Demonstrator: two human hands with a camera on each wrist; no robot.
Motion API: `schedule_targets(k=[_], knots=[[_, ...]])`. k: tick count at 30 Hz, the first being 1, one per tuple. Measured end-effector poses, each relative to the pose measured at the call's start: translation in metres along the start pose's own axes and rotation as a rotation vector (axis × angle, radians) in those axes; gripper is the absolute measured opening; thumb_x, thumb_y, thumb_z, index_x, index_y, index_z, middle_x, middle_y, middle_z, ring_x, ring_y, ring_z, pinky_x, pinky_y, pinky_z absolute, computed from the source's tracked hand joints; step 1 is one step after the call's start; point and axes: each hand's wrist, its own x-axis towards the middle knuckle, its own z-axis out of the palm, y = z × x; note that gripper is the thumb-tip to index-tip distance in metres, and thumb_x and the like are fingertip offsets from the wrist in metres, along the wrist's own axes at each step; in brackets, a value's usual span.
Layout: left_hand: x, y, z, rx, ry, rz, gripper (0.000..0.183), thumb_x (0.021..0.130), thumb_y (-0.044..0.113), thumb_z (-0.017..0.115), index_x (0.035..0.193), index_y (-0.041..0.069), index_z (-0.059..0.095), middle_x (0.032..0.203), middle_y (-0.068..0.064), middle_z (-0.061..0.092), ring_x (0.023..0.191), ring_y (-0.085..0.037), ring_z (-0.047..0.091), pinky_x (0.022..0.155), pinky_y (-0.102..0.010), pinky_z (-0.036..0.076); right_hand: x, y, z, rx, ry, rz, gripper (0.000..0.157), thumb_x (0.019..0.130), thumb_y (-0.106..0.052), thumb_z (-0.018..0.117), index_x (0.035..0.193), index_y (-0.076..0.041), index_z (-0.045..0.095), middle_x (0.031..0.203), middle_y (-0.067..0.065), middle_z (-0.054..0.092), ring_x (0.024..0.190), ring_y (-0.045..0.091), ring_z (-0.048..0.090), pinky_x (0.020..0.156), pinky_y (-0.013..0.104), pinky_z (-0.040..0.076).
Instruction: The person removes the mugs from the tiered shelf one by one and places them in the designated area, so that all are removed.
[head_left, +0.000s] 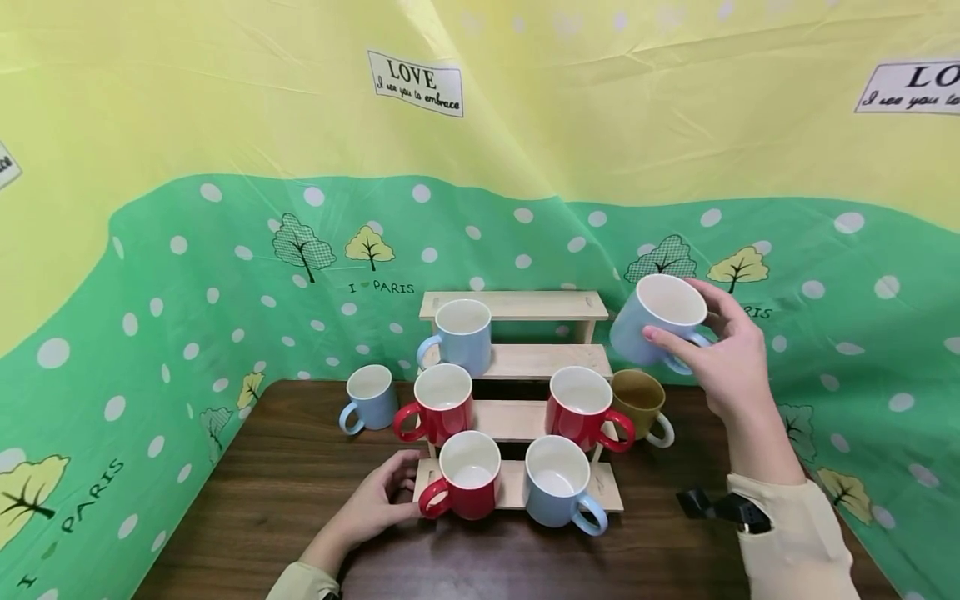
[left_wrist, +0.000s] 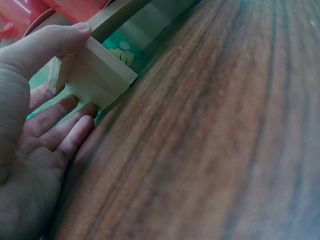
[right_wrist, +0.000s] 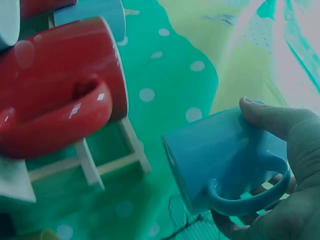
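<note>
- if our left arm swings out, it could knock the loose blue mug [head_left: 371, 400], which sits on the table [head_left: 262, 483] left of the wooden steps [head_left: 517, 305].
- our left hand [head_left: 382, 497] grips the left end of the bottom step, thumb on top, other fingers tucked by the side. its arm slants up from the low left. if we pull hard, the steps could slide and all their mugs could wobble.
- the low red mug [head_left: 474, 493] is right beside our left hand, so a small push could tip it.
- the right red mug [head_left: 574, 408] pokes its handle past the edge of its step. if our right arm dips, we could catch it.
- the brown mug [head_left: 636, 400] is below the held mug. if our fingers slip, the two could bang and chip.
- the held blue mug [head_left: 645, 329] is up in the air, leaning, apart from the steps. our right hand [head_left: 726, 358] has it, thumb near the rim, fingers round the other side by the handle. our arm reaches up from the low right.
</note>
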Motion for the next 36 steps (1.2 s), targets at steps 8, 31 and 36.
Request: schedule_targets(k=[8,31,36], knots=[[-0.001,-0.001,0.000,-0.004,-0.002,-0.004,0.067,0.094,0.011,0.086,0.151,0.002,0.051,0.131,-0.020,0.070,0.112,-0.024,0.070,0.098,-0.029,0.057,-0.005,0.031,-0.011,0.049,0.124,0.056,0.087,0.082,-0.006,0.096,0.159,-0.025,0.058,0.142,-0.010,0.058,0.126,0.011,0.053,0.091,0.027,0.045],[0.001,-0.002,0.001,0.016,0.005,-0.011,0.070,0.093,0.011,0.087,0.151,-0.001,0.050,0.133,-0.022,0.068,0.111,-0.025,0.070,0.099,-0.028,0.056,-0.038,0.101,-0.018,-0.083,0.343,0.167,0.090,0.078,-0.021,0.102,0.156,-0.038,0.061,0.157,0.002,0.055,0.133,0.010,0.049,0.104,0.022,0.044],[-0.001,-0.001,0.000,0.016,0.004,-0.023,0.070,0.094,0.011,0.086,0.152,-0.001,0.049,0.133,-0.022,0.068,0.111,-0.026,0.070,0.099,-0.029,0.056,-0.033,0.120,-0.025,-0.060,0.340,0.218,0.092,0.078,-0.020,0.101,0.157,-0.038,0.059,0.162,0.001,0.052,0.140,0.012,0.046,0.113,0.026,0.042]])
